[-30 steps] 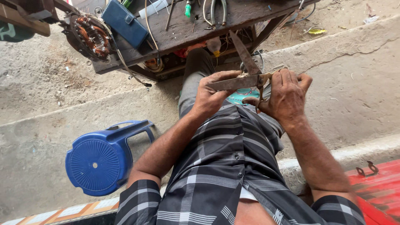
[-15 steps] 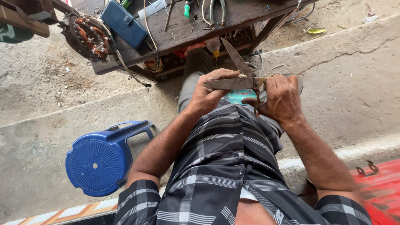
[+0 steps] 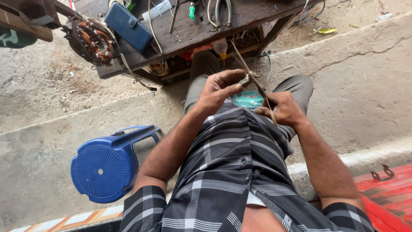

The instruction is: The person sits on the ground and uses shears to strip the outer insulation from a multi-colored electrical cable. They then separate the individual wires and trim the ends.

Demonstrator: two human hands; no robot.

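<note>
A seated person in a checked shirt grips a thin rusty metal strip (image 3: 253, 81) over the lap: the left hand (image 3: 219, 90) pinches its middle with curled fingers, the right hand (image 3: 283, 109) is closed around its lower end. At 12 o'clock stands a worn wooden workbench (image 3: 257, 15) with pliers (image 3: 223, 10), a blue case (image 3: 128, 25) and a copper-wound motor stator (image 3: 92, 41). A blue plastic stool (image 3: 109, 165) lies tipped at 8 o'clock. The teal object (image 3: 248, 99) beneath the hands is mostly hidden.
</note>
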